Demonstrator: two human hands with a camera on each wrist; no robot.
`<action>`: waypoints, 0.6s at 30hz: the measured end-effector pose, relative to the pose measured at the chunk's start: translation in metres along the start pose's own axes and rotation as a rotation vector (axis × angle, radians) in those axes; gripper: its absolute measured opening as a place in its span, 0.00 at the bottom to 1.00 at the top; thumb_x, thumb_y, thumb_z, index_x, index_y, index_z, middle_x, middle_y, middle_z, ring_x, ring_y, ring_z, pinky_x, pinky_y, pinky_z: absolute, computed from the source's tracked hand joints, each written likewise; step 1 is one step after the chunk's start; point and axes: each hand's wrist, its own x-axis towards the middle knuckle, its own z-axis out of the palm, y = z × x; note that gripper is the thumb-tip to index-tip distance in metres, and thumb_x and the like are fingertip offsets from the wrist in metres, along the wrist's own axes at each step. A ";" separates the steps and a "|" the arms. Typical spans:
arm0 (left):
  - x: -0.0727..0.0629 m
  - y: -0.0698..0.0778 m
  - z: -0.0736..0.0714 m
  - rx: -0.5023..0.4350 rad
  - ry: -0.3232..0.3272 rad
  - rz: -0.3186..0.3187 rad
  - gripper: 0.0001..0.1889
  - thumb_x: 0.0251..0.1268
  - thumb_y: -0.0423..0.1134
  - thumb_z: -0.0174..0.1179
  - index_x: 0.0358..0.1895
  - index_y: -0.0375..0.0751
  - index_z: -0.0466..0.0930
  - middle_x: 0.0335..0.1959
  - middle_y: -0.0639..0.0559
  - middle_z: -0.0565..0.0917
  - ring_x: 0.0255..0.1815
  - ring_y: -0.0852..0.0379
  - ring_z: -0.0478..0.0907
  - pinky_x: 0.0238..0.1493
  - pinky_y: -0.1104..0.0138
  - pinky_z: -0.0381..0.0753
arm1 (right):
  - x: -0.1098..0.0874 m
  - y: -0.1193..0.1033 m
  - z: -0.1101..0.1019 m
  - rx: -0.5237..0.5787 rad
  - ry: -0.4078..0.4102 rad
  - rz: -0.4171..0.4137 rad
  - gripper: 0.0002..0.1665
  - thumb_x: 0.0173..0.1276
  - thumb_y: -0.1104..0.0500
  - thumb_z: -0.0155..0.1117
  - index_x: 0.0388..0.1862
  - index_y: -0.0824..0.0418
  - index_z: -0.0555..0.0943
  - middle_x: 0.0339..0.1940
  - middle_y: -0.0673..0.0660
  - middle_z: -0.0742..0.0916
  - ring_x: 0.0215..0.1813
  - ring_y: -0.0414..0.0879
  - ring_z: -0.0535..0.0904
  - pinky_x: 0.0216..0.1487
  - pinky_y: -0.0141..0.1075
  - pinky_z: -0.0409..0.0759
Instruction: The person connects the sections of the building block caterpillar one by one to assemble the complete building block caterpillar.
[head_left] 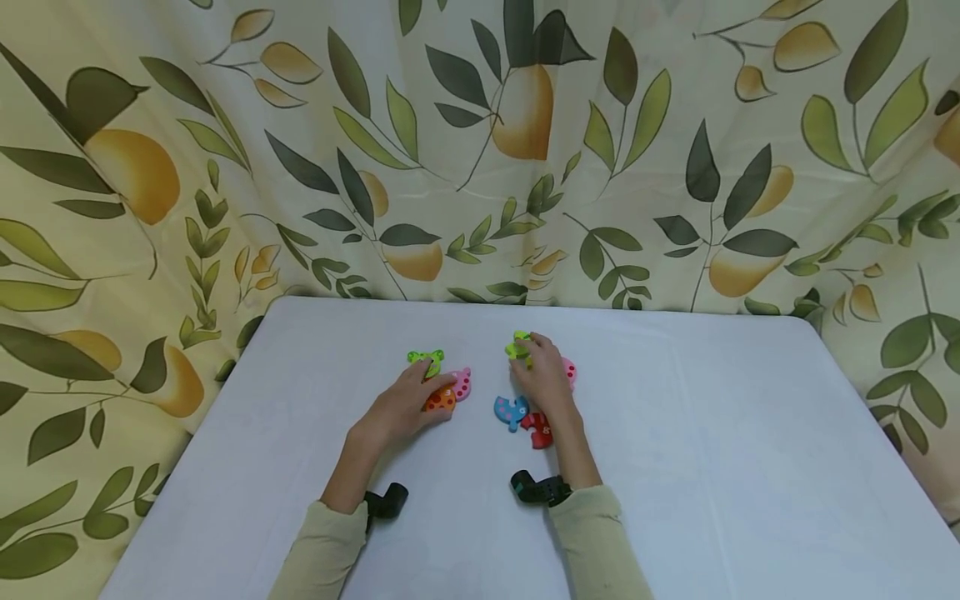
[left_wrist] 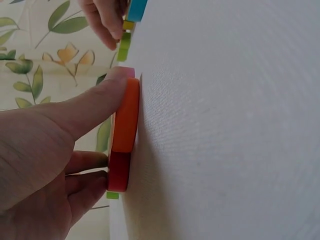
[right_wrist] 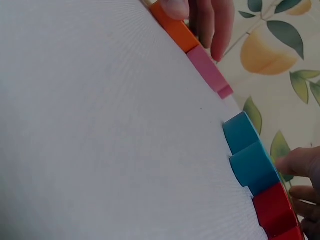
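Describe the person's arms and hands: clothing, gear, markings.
Left sleeve and right sleeve are plain, pale olive-beige. Left hand and right hand are ungloved. Each forearm carries a black, rounded elbow-shaped device, left unit and right unit. No cables or markings discernible.

pale curtain [head_left: 480, 179] printed with green leaves and orange fruit, white tabletop [head_left: 720, 467] with rounded far corners

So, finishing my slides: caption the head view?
Left hand and right hand over colourful pieces on a white table, fruit-print curtain behind.
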 end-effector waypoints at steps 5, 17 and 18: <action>-0.002 0.001 0.000 0.012 0.002 0.013 0.31 0.62 0.54 0.63 0.70 0.59 0.68 0.77 0.42 0.56 0.79 0.43 0.52 0.69 0.45 0.68 | -0.001 0.000 0.001 -0.006 -0.002 -0.010 0.20 0.69 0.57 0.59 0.56 0.64 0.81 0.71 0.65 0.71 0.74 0.62 0.63 0.77 0.55 0.56; -0.001 0.001 -0.001 0.014 -0.007 -0.013 0.32 0.62 0.55 0.63 0.70 0.62 0.67 0.78 0.44 0.55 0.79 0.45 0.52 0.69 0.45 0.68 | 0.000 -0.001 0.003 -0.033 -0.014 -0.030 0.31 0.66 0.52 0.65 0.64 0.65 0.73 0.69 0.64 0.74 0.73 0.59 0.64 0.79 0.54 0.51; -0.001 0.001 0.000 0.011 -0.005 -0.013 0.32 0.62 0.54 0.63 0.70 0.62 0.67 0.78 0.44 0.55 0.79 0.45 0.52 0.69 0.45 0.67 | 0.000 -0.001 0.004 -0.044 -0.012 -0.026 0.32 0.66 0.52 0.64 0.65 0.65 0.72 0.69 0.64 0.74 0.73 0.59 0.64 0.78 0.55 0.51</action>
